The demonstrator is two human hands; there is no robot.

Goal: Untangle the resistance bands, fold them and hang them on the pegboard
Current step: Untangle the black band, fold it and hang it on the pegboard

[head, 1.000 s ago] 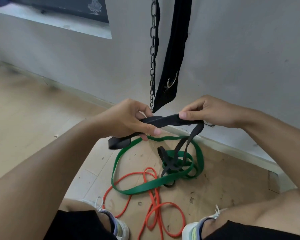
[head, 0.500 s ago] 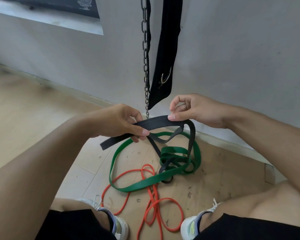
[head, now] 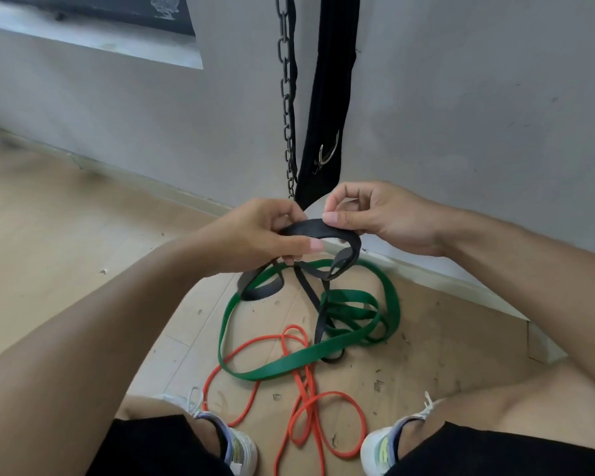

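Note:
A black resistance band (head: pixel 310 228) arches between my two hands above the floor. My left hand (head: pixel 258 235) pinches its left part, and a folded loop hangs below that hand. My right hand (head: pixel 375 214) pinches its right end with thumb and fingers. The rest of the black band drops down and threads through a wide green band (head: pixel 289 362) lying in loops on the wooden floor. A thin orange band (head: pixel 306 400) lies tangled under and in front of the green one, between my shoes. No pegboard is in view.
A black chain (head: pixel 287 97) and a black strap with a metal ring (head: pixel 330 108) hang against the grey wall just behind my hands. My shoes (head: pixel 241 448) and knees frame the bands. A skirting board (head: pixel 443 269) runs along the wall's foot.
My hands have come closer together, so the black band between them now bows upward. More black band hangs doubled under my left hand. The green and orange bands lie as before.

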